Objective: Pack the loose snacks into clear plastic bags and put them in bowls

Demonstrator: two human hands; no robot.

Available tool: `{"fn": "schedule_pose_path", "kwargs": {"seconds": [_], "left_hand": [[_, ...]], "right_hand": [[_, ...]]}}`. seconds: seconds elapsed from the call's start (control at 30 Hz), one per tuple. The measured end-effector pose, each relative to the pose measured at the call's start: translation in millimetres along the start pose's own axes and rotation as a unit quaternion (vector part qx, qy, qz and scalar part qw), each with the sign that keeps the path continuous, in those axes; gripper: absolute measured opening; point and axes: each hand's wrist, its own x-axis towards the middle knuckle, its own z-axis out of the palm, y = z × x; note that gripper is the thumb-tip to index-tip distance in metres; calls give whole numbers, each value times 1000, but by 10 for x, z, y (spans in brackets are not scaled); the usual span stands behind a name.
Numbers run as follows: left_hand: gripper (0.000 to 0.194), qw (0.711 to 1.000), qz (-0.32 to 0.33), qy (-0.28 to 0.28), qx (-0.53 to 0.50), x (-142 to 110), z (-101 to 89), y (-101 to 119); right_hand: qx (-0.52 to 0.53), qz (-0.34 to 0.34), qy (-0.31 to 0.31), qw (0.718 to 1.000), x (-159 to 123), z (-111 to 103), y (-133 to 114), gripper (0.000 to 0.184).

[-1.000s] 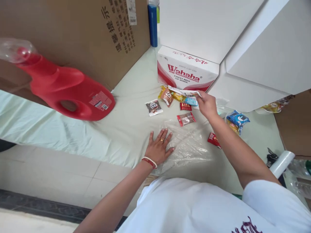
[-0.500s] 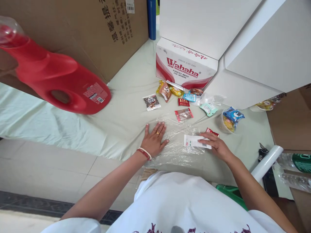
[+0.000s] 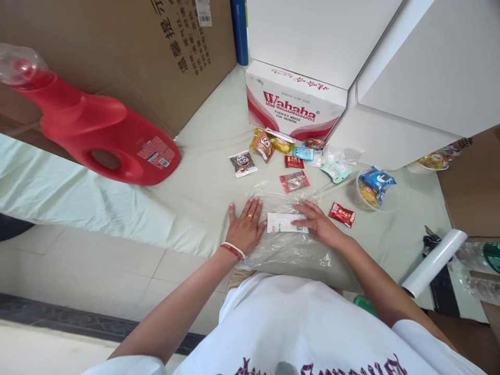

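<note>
Clear plastic film lies spread and wrinkled on the cloth-covered table. My left hand rests flat on its left part, fingers stretched out. On the film's middle is a slim white packet with small green and red print. My right hand holds the right end of this packet, some fingers stretched past its far edge. Just beyond the film sits a red-ended clear snack packet. A red candy packet lies to the right of my right hand.
Several wrapped snacks lie before the Wahaba-style white-and-red carton. A clear tub holds blue and yellow packets. At left stands a big red jug by a cardboard box. A film roll lies right.
My right hand took the white packet from the pile by the carton, brought it toward me, then moved it left onto the middle of the film. My left hand has stayed on the film.
</note>
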Motion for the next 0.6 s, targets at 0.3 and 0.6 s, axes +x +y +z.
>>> {"fn": "schedule_pose_path", "kwargs": {"seconds": [0.3,0.6], "left_hand": [[62,1000,0,2,10,-8,-13,-43],[64,1000,-4,19,-2,-53,-15,-181]], "right_hand": [[-92,-28,-59,994,376,245,-284,36],[-56,84,17,995,906,-183,-57,28]]}}
